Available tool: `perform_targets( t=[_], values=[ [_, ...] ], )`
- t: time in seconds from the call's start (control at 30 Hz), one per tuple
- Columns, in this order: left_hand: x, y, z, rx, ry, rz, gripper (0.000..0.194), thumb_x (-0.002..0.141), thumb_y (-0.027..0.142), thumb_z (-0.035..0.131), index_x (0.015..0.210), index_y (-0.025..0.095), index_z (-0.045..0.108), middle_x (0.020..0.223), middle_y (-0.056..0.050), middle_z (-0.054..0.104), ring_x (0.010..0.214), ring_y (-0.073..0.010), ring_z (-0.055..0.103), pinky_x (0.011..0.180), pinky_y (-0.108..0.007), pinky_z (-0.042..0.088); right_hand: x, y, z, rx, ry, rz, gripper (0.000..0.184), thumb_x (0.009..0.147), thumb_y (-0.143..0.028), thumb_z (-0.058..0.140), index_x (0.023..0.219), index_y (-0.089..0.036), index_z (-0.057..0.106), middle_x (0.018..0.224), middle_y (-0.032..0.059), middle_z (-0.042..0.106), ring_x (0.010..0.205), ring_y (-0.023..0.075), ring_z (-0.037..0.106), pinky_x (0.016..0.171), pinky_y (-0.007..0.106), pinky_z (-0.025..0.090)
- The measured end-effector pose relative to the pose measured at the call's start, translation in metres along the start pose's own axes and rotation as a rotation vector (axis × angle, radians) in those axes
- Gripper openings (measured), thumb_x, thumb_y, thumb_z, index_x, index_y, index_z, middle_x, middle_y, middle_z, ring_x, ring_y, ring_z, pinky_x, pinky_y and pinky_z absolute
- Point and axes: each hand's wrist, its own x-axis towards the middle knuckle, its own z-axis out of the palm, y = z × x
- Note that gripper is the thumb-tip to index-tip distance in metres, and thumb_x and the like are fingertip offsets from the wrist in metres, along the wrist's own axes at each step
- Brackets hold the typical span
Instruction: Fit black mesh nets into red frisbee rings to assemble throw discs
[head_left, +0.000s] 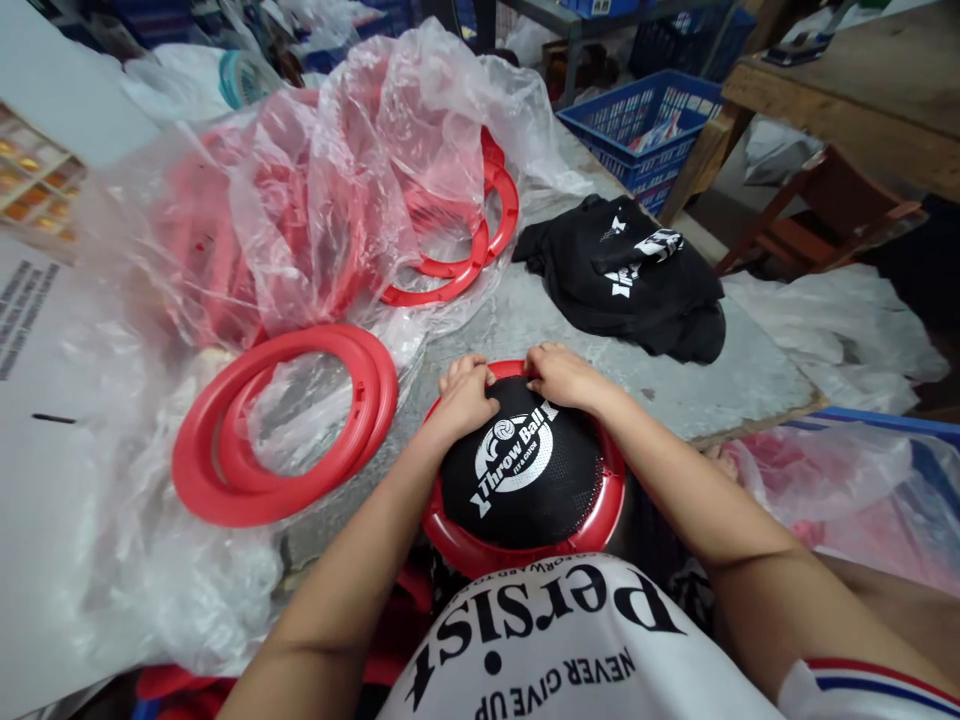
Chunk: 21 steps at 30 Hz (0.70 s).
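Note:
In front of my body lies a red plastic ring [609,490] with a black mesh cloth [465,475] across its opening, printed "Throw Ball" in white. My left hand [466,396] is closed at its far left edge, thumb on the black cloth and fingers over the rim. Close beside it, my right hand [561,376] grips the far right edge in the same way, fingertips curled at the cloth's border. The near part of the ring rests against the white shirt. Parts of the rim are hidden under both hands.
Loose red rings [191,475] lie stacked at the left. Behind them, a clear plastic bag [337,170] holds several more. A pile of black printed cloths [637,290] sits on the grey table [517,310]. Blue crate [637,130] and wooden chair [832,215] stand beyond.

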Motion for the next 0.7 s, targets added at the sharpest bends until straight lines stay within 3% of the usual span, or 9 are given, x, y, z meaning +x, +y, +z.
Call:
perform_targets(
  t=[0.17,0.43,0.7],
  values=[
    [0.012,-0.004,0.002,-0.147,0.05,-0.022,0.004,0.082,0.023,0.063,0.078,0.021,0.061,0.129,-0.009,0.065,0.127,-0.033,0.052,0.112,-0.057,0.035,0.013,-0.001,-0.008,0.006,0.062,-0.078,0.018,0.089,-0.023,0.067,0.106,-0.016,0.07,0.113,0.0153,0.068,0.109,0.03,0.06,0.094,0.036,0.044],
    [0.018,-0.02,0.017,-0.362,0.17,-0.047,0.009,0.08,0.02,0.062,0.075,0.021,0.069,0.121,-0.006,0.068,0.12,-0.0253,0.056,0.113,-0.047,0.036,0.038,-0.003,0.015,0.319,0.031,-0.085,0.01,0.088,-0.019,0.063,0.087,-0.018,0.073,0.1,0.0059,0.072,0.097,0.0197,0.063,0.088,0.028,0.044],
    [0.017,-0.016,0.021,-0.349,0.226,-0.077,0.01,0.08,0.016,0.061,0.076,0.021,0.069,0.116,-0.006,0.067,0.118,-0.0256,0.055,0.111,-0.046,0.037,0.037,-0.002,0.029,0.327,0.094,-0.067,0.01,0.089,-0.026,0.065,0.084,-0.021,0.071,0.107,0.0034,0.07,0.101,0.0204,0.06,0.092,0.03,0.042]
  ],
)
